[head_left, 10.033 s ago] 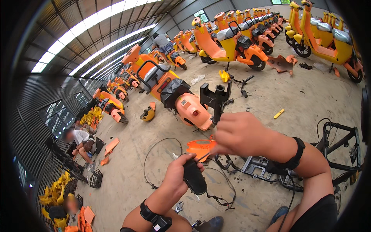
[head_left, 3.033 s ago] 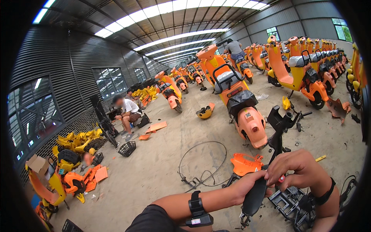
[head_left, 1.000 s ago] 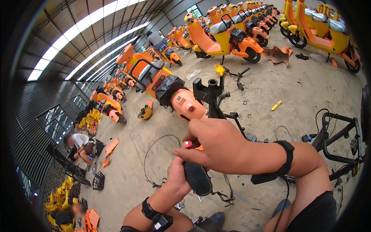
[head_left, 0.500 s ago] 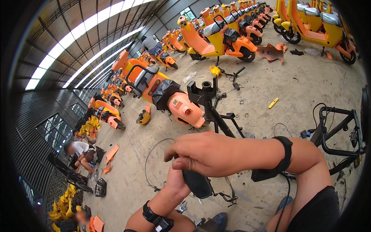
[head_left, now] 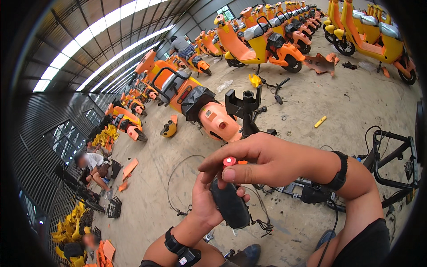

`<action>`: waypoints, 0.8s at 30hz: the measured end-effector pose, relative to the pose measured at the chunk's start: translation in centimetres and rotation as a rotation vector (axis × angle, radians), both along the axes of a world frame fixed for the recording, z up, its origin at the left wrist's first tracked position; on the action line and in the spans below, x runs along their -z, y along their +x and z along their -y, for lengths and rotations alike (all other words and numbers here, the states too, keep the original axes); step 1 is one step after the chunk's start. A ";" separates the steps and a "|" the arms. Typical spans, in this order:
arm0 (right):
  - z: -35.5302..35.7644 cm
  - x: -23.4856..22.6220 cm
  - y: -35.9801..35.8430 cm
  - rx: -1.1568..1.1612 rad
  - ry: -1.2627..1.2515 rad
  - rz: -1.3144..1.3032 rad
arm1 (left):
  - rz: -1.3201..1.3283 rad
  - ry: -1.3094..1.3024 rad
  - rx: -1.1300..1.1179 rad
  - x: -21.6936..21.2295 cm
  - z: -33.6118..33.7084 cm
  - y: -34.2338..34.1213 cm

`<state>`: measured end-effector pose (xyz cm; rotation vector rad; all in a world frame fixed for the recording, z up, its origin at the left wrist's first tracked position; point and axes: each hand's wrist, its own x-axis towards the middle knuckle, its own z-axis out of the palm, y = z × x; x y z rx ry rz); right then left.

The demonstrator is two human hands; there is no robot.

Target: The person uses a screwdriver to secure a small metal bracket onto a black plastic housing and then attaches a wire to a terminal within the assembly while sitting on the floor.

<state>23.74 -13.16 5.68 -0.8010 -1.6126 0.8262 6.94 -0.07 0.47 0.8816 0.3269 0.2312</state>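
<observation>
My left hand (head_left: pixel 205 205) is wrapped around a smooth black oval part (head_left: pixel 234 211), its fingertips showing along the far edge. Thin dark wires (head_left: pixel 264 226) hang beside the part's lower end. Just above it, my right hand (head_left: pixel 262 158) is closed in a pinch, thumb against curled fingers. Between them shows a small round-ended red piece (head_left: pixel 229 161) with a pale centre, and a bit of orange beside it. How far this piece reaches down behind the fingers is hidden. Beyond my hands rises a black frame post (head_left: pixel 243 107) with a forked bracket on top.
A bare black scooter frame (head_left: pixel 387 171) lies at the right. An orange-yellow scooter (head_left: pixel 187 98) stands ahead, with rows of others behind. A yellow-handled tool (head_left: pixel 320 121) and a loose cable (head_left: pixel 171 187) lie on the floor. At the left, a person (head_left: pixel 94 164) sits near a black basket (head_left: pixel 114 207).
My right hand has lifted and opened its grip somewhat, uncovering the red piece and more of the black oval part. The left hand's fingers now show around the part. The whole view has shifted slightly.
</observation>
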 end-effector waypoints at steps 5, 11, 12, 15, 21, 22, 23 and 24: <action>-0.1 -0.2 0.5 -0.028 0.073 0.161 | 0.060 0.009 0.042 0.4 -0.4 -0.2; -0.8 0.6 0.3 0.081 0.054 0.131 | 0.062 -0.080 -0.037 0.6 -0.3 0.0; -1.0 0.8 0.1 0.097 0.072 0.107 | 0.054 -0.087 -0.065 1.0 -0.7 -0.1; -0.8 0.5 -0.9 0.144 -0.069 0.026 | 0.030 -0.087 -0.131 1.3 -0.9 -0.2; -1.5 1.2 -2.5 0.421 0.031 -0.025 | -0.086 -0.063 -0.336 0.6 0.6 0.5; -1.9 1.8 -2.6 0.477 0.070 -0.012 | -0.090 -0.062 -0.349 0.6 0.7 0.5; -2.6 2.4 -2.6 0.536 0.112 -0.002 | -0.105 -0.069 -0.360 0.6 0.7 0.6; -2.8 2.7 -2.5 0.595 0.154 0.009 | -0.120 -0.076 -0.370 0.6 0.7 0.7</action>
